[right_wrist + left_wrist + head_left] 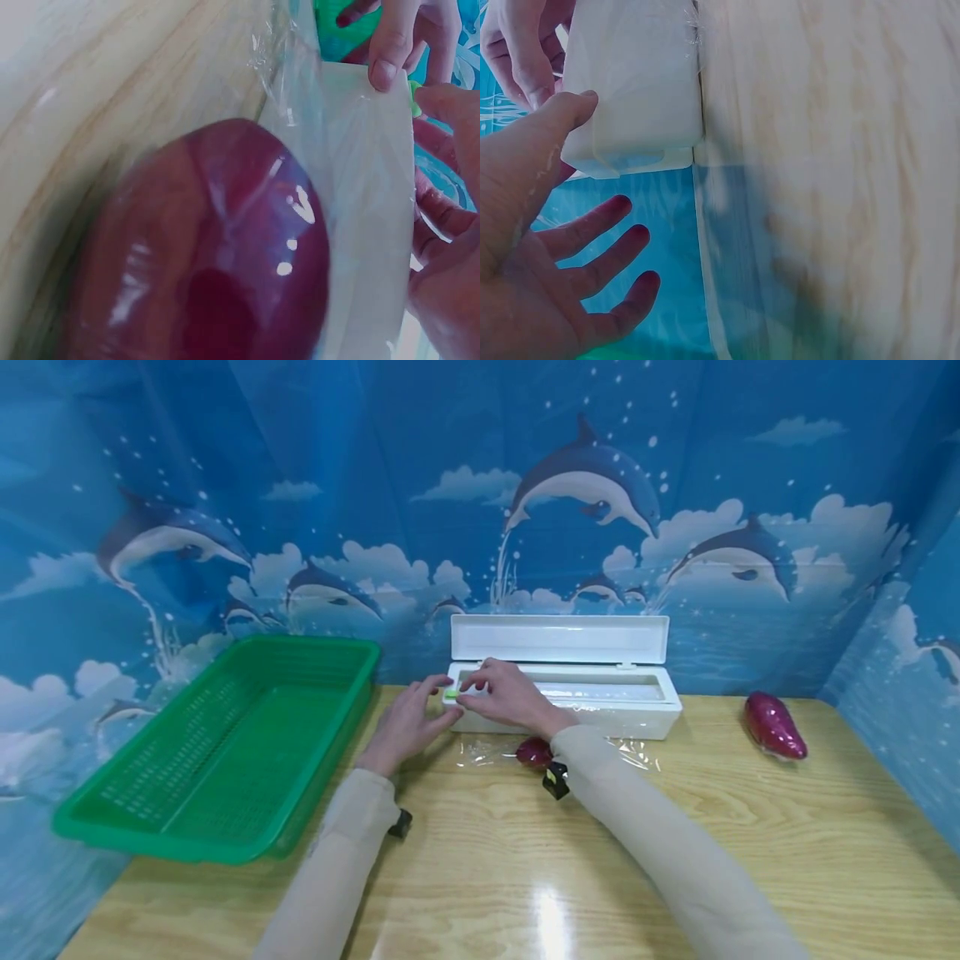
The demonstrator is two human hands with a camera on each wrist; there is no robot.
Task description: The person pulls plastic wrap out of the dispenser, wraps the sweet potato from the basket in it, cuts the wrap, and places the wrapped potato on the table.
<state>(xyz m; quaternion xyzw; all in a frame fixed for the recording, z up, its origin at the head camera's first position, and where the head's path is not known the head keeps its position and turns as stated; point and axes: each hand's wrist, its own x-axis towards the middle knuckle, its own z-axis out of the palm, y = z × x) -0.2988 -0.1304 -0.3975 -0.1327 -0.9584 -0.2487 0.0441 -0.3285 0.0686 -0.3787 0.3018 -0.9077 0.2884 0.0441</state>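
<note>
A white cling film dispenser (600, 720) stands at the back of the table with its lid (558, 638) raised. At its left end, my right hand (510, 693) pinches at a small green slide cutter (452, 694), thumb and forefinger close together there. My left hand (405, 727) is at the same end, its thumb on the dispenser's front edge and its other fingers spread in the left wrist view. Clear film (483, 752) lies along the front of the dispenser. A purple-red tapered vegetable, like a sweet potato (210, 255), lies by that film beneath my right wrist, partly hidden in the head view.
A green plastic basket (281, 827) with slotted sides stands on the left of the table. At the far right lies another purple-red vegetable (775, 725), shiny with film. A blue dolphin-print curtain (420, 460) hangs right behind the table.
</note>
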